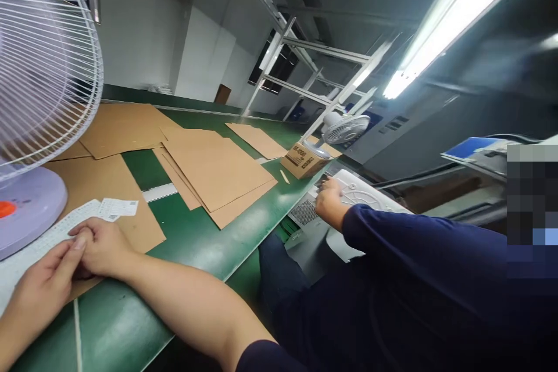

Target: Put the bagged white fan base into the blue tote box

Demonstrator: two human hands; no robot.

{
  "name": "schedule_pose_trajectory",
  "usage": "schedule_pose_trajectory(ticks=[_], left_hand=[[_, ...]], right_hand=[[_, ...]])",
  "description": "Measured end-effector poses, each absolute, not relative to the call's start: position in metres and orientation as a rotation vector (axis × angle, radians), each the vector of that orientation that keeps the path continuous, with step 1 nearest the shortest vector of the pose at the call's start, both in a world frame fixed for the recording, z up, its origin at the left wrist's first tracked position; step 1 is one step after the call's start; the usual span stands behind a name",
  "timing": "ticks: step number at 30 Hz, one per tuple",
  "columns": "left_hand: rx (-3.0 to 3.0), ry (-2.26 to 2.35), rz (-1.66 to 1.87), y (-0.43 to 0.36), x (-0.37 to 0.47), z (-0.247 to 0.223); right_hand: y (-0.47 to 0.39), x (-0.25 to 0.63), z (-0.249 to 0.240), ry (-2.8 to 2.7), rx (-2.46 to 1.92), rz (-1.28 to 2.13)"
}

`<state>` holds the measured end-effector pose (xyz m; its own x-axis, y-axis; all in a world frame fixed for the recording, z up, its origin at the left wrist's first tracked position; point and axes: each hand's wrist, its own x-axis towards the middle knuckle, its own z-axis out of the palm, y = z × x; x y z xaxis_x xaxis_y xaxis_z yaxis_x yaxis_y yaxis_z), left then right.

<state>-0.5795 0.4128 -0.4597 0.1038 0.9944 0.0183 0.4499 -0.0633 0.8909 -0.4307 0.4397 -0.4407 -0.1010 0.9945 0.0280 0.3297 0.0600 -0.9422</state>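
Note:
My left hand and my right hand meet above the near-left part of the green table. The fingers of both are curled and pressed together, the left thumb lying against the right fingers. What they hold between them, if anything, is hidden. Just behind the hands lies a long sheet of white printed labels, with a smaller white label piece at its end. Both rest on a brown cardboard sheet.
A fan stands close at left. Flat cardboard covers parts of the green table. Farther along sit a carton and a small fan. At right, a co-worker in a dark sleeve reaches to a white plastic panel.

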Motion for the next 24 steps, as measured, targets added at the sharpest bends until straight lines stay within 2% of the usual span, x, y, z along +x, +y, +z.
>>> schedule_pose_trajectory(ticks=[9,16,20,24], left_hand=[[1.449,1.184,1.08,0.392,-0.556,-0.425],[1.863,1.484,1.132,0.39,-0.567,-0.41],[2.22,1.753,0.998,0.398,-0.575,-0.413],[2.483,1.707,0.754,0.397,-0.575,-0.42]], right_hand=[[0.433,-0.427,-0.421,-1.567,-1.233,0.998],[0.453,-0.402,-0.409,-1.497,-1.352,0.715],[0.463,-0.392,-0.405,-1.471,-1.511,0.58],[0.463,-0.389,-0.402,-1.537,-1.65,0.433]])
